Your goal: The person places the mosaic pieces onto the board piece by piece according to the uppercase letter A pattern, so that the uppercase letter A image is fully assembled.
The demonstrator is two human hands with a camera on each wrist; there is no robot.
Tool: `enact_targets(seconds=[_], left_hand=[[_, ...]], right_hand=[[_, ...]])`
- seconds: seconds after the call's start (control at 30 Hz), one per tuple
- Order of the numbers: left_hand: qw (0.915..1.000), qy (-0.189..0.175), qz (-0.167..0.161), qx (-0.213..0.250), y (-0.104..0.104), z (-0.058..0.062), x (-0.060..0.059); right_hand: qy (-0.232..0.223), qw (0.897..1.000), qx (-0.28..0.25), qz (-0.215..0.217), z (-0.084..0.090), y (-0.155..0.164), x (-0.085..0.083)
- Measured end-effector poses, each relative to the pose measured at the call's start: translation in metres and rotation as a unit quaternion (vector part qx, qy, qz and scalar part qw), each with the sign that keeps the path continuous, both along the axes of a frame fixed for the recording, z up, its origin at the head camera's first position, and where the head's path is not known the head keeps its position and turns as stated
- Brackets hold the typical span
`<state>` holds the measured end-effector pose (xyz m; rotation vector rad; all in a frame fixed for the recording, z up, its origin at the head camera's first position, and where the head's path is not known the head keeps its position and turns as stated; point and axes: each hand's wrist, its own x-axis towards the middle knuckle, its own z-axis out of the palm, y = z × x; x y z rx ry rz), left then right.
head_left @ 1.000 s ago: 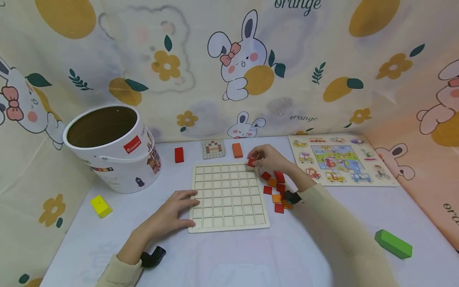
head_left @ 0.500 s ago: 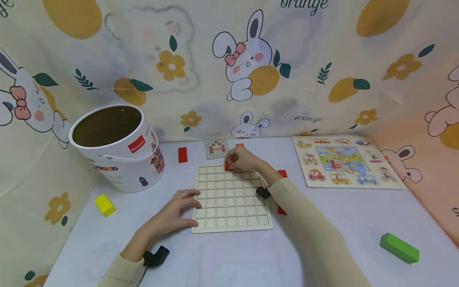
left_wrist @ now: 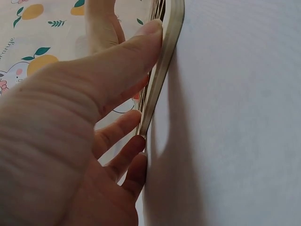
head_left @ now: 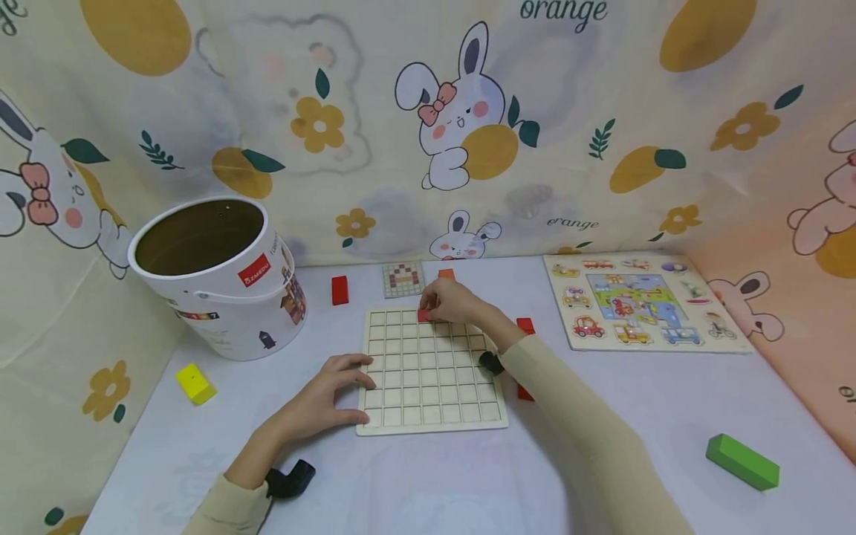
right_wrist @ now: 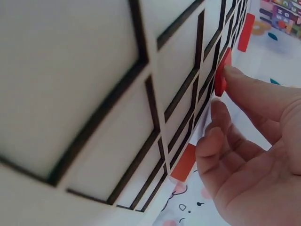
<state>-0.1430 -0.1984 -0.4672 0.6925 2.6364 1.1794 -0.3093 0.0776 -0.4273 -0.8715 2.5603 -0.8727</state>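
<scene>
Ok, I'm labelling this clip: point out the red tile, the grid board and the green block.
red tile (head_left: pixel 424 316), head view, its visible top by the fingertips.
grid board (head_left: pixel 428 386), head view, a bare middle cell.
green block (head_left: pixel 742 461), head view, its top face.

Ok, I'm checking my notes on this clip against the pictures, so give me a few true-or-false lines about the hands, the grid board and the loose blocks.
1. The right hand holds a red tile at the far row of the grid board. True.
2. The left hand lifts the board off the table. False: it rests at the board's left edge, and the board lies flat.
3. The bucket stands left of the board. True.
4. The green block lies inside the bucket. False: it lies on the table, at the near right.
5. The yellow block sits on the board. False: it sits on the table, near the bucket.
</scene>
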Motion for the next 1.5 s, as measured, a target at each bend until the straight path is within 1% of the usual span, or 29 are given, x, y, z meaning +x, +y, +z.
enact_targets(seconds=[0.07,0.13,0.23,0.33,0.47,0.6,0.73,1.0,1.3,1.4,1.5], left_hand=[[1.0000,-0.001,0.000,0.000,0.000,0.000,0.000],[1.0000,-0.002,0.000,0.001,0.000,0.000,0.000],[1.0000,-0.002,-0.002,0.004,0.000,0.000,0.000],[1.0000,-0.004,-0.001,0.006,0.000,0.001,0.001],[1.0000,-0.007,0.001,0.001,-0.001,0.002,0.001],[1.0000,-0.004,0.001,-0.007,0.000,0.004,0.002],[0.9999,-0.010,0.006,-0.010,0.000,0.005,0.002],[0.9999,-0.009,0.007,-0.006,0.002,0.003,0.002],[0.9999,-0.013,0.007,0.001,0.000,0.002,0.002],[0.9999,-0.013,0.005,0.003,0.000,0.001,0.001],[0.9999,-0.011,0.004,0.004,0.000,0.001,0.001]], right_hand=[[0.007,1.000,0.014,-0.003,0.002,0.001,0.001],[0.011,1.000,0.017,-0.005,0.004,0.005,0.003],[0.006,1.000,-0.006,-0.003,0.007,0.020,0.005],[-0.013,0.999,-0.039,-0.007,0.009,0.048,0.009],[-0.029,0.997,-0.064,-0.029,0.008,0.096,0.016],[-0.033,0.996,-0.066,-0.051,0.003,0.139,0.023],[-0.045,0.996,-0.050,-0.060,-0.003,0.161,0.029],[-0.051,0.995,-0.052,-0.075,-0.007,0.170,0.037],[-0.051,0.994,-0.046,-0.084,-0.006,0.167,0.035],[-0.046,0.994,-0.054,-0.082,-0.004,0.160,0.032],[-0.035,0.995,-0.062,-0.074,0.001,0.140,0.030]])
